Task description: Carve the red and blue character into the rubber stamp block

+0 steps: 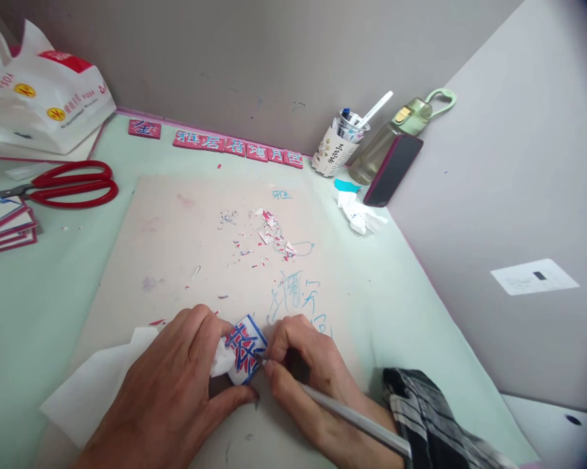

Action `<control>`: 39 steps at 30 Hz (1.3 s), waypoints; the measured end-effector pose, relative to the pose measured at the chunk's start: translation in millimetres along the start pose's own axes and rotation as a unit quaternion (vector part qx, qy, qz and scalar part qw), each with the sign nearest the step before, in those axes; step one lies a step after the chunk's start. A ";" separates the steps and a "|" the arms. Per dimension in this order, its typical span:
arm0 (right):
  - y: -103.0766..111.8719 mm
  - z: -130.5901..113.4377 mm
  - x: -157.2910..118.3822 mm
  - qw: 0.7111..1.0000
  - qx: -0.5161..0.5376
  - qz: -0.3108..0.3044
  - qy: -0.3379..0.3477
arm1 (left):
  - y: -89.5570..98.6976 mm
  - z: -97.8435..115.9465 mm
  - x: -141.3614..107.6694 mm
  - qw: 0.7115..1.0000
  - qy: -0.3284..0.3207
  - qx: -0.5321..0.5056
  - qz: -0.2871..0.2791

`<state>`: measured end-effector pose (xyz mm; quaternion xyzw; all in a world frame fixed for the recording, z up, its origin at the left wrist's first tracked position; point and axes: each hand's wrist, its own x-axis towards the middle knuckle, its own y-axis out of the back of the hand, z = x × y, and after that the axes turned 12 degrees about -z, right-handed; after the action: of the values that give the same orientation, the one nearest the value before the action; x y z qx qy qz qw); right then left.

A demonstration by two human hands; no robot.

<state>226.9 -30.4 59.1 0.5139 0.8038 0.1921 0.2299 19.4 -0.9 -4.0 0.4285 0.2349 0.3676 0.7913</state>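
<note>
A small square tile (pixel 247 348) with a blue-outlined character and red cut areas lies tilted on the board. My left hand (pixel 176 374) grips its left and lower edges, with a wad of white tissue (pixel 223 359) pressed between fingers and tile. In my right hand (pixel 307 371) is a slim silver carving knife (pixel 356 423), pinched near the tip like a pen. Its point touches the right part of the character. A larger sheet of white tissue (pixel 90 387) spreads out from under my left hand.
Red and white shavings (pixel 271 234) litter the drawing board (pixel 166 247). Red scissors (pixel 73 184) and stacked cards (pixel 4 225) lie left, beneath a plastic bag (pixel 43 91). Carved tiles (pixel 234 146) line the wall. A pen cup (pixel 339 143), bottle (pixel 386 140), phone (pixel 395 170) and crumpled tissue (pixel 359 213) sit back right.
</note>
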 end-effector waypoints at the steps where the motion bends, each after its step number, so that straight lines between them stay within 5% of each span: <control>1: 0.5 1.1 0.7 1.000 -0.022 -0.002 0.020 | -0.2 0.0 0.0 1.000 0.002 -0.002 -0.003; 7: 5.4 13.5 6.0 0.956 -0.208 -0.045 0.204 | 0.6 -2.3 0.5 0.999 -0.016 -0.034 -0.013; 27: 2.7 16.3 -8.2 0.865 -0.407 -0.024 0.294 | 9.4 4.9 11.5 0.996 -0.085 -0.010 0.041; 31: 4.5 22.5 -9.6 0.915 -0.304 -0.017 0.264 | 10.2 5.7 11.1 0.995 -0.092 0.001 0.049; 35: 8.6 23.9 -9.2 0.987 -0.083 -0.037 0.129 | 6.6 4.1 9.2 0.996 -0.074 0.014 0.056; 39: 17.8 24.8 -6.0 0.983 0.173 0.062 -0.022 | 5.9 3.6 10.0 0.995 -0.066 0.047 0.066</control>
<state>256.3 -27.0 49.5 0.5989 0.7862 0.0525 0.1432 25.8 7.3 2.3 0.5031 0.1701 0.3785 0.7581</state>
